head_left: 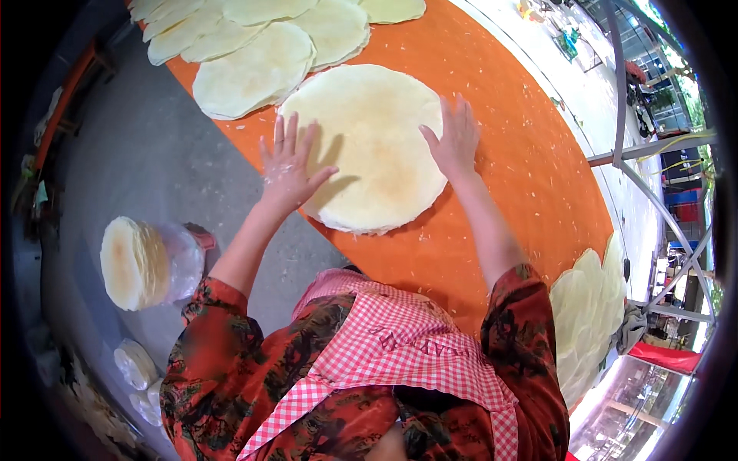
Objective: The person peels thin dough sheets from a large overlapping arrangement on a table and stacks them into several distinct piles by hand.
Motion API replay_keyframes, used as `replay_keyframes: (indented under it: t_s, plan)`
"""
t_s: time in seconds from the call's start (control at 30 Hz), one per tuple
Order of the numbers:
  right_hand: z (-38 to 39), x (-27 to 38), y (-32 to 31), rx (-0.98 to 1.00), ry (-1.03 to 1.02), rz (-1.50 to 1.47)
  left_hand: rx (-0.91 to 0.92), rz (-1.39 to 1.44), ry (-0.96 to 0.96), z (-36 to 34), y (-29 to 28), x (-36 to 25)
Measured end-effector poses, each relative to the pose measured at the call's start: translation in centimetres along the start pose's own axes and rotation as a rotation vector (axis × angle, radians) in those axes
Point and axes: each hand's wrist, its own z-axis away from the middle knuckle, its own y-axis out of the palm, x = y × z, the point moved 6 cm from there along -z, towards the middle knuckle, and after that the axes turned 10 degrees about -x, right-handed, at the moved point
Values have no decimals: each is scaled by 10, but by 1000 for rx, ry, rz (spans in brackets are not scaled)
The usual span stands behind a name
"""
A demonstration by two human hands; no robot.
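Note:
A stack of large round pale flatbreads [377, 138], lightly browned in the middle, lies on the orange table top [523, 154] in front of me. My left hand [290, 165], dusted with white flour, is at the stack's left edge with its fingers spread; it casts a shadow on the top sheet. At the upper right edge of the stack is my right hand [455, 138], its fingers extended and thumb apart over the rim. Neither hand grips anything. Whether the left palm touches the bread or hovers just above it, I cannot tell.
Overlapping flatbreads [257, 69] spread across the table's far left end. More thin sheets [588, 307] lie at the right near my elbow. On the grey floor stands another flatbread stack [134, 263] beside clear plastic, with wrapped bundles [136, 364] below. Metal posts [619, 84] rise at the right.

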Motion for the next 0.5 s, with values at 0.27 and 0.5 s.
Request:
replay_keyframes:
  t_s: [0.27, 0.5]
  plan:
    - [48, -41, 87, 510, 201, 47, 346, -79, 113, 26, 64, -14]
    - [27, -32, 52, 309, 264, -152, 348, -161, 129, 26, 68, -5]
